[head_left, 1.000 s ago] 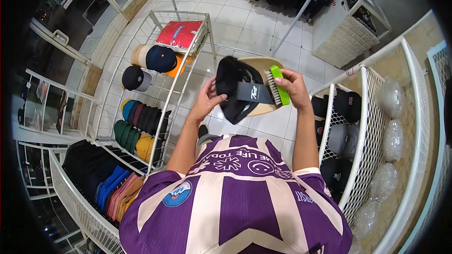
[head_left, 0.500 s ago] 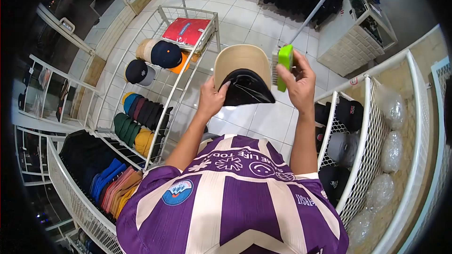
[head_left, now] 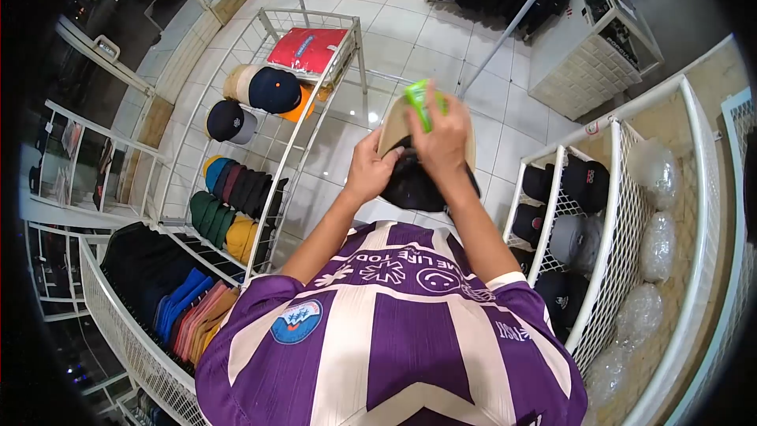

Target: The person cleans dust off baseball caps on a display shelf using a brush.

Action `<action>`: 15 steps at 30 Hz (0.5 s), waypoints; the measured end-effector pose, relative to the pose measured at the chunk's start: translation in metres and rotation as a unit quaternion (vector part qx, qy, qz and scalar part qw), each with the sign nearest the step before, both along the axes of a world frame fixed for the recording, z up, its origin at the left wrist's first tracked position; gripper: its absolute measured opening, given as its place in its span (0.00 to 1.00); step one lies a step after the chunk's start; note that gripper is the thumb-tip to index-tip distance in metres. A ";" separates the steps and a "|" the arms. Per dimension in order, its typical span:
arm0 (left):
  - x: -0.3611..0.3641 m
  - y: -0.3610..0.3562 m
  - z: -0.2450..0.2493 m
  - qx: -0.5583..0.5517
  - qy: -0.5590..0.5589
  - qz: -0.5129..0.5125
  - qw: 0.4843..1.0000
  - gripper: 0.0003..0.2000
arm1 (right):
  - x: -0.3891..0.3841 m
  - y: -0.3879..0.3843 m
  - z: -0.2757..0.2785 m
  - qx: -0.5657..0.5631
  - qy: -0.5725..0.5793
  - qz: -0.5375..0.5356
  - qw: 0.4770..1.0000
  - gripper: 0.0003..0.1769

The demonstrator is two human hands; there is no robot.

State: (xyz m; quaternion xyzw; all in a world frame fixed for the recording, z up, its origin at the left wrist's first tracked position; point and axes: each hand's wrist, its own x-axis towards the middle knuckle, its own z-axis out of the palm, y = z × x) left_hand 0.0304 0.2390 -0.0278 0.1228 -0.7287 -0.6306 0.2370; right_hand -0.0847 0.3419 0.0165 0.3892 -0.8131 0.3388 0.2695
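Two hands, one cap, one brush, all held up in mid-air over the floor. On the cap's 9 o'clock edge the left hand [head_left: 369, 175] is clamped tight, fingers curled into the black crown of the cap [head_left: 414, 185]. Over the top, the right hand [head_left: 443, 142] is fisted round the green brush [head_left: 416, 99] and lies across the cap, so the tan brim only peeks out around it. The brush's end pokes out at 12 o'clock past the knuckles; can't see the bristles.

Room-wise: open white floor tiles [head_left: 410, 39] at 12 o'clock. The wire rack [head_left: 360, 59] has its corner post near at 10 o'clock, and the mesh bin [head_left: 623, 181] stands at 3 o'clock. The hands hang in the gap between, touching neither.

Counts: the rack's top shelf has one red packet [head_left: 307, 47] and three caps beside it (tan, navy [head_left: 274, 88], orange). One black-and-grey cap [head_left: 229, 121] sits a shelf down, then stacked rows [head_left: 236, 189] too bunched to count. In the bin I make out four caps: three black [head_left: 587, 181], one grey.
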 end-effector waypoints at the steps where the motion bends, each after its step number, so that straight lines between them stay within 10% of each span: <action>1: 0.001 0.006 0.003 0.021 0.008 -0.005 1.000 0.18 | -0.012 0.003 -0.003 0.001 -0.002 -0.051 0.999 0.30; 5: -0.001 0.005 -0.001 0.000 -0.013 -0.004 1.000 0.18 | 0.018 -0.009 -0.012 -0.105 -0.223 0.052 0.968 0.34; 8: 0.003 -0.003 0.003 -0.001 -0.060 -0.005 0.998 0.18 | 0.015 -0.007 -0.009 -0.105 -0.162 0.119 0.974 0.32; 10: 0.001 -0.004 0.002 0.054 0.001 0.011 0.998 0.20 | -0.011 0.002 -0.016 0.008 -0.025 -0.034 0.999 0.32; 15: 0.002 -0.003 0.014 0.007 -0.078 0.020 0.997 0.21 | 0.025 -0.029 -0.023 -0.171 -0.213 0.022 0.962 0.32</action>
